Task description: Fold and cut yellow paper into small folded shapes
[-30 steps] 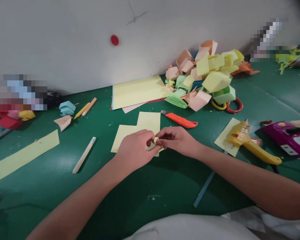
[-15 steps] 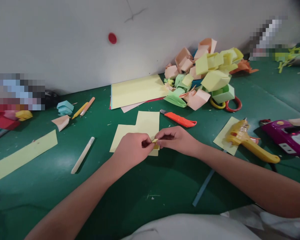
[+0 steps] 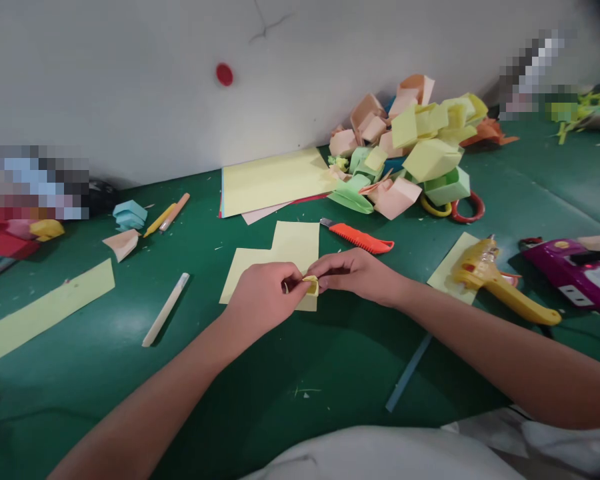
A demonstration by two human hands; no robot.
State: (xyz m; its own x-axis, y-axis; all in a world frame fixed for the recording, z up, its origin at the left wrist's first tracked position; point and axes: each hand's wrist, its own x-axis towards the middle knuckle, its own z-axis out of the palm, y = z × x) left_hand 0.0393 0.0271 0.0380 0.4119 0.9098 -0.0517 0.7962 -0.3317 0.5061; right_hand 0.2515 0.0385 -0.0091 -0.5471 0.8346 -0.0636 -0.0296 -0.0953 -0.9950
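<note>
Green table [image 3: 260, 380]: between back and near edges, left hand [image 3: 265, 291] and right hand [image 3: 364, 277] fingers pinch folded yellow paper [image 3: 313, 288], apparently steadying its shape.

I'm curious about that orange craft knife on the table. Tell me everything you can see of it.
The orange craft knife has a bright red-orange handle that looks like plastic, ridged along one edge, with an opening at its right end. A grey, metal-looking tip shows at the left; how much bare blade is out is too small to tell. It lies slantwise on the green table, just beyond the right hand, which isn't holding it. Its tip points toward the pale yellow paper; whether they touch is unclear.
</note>
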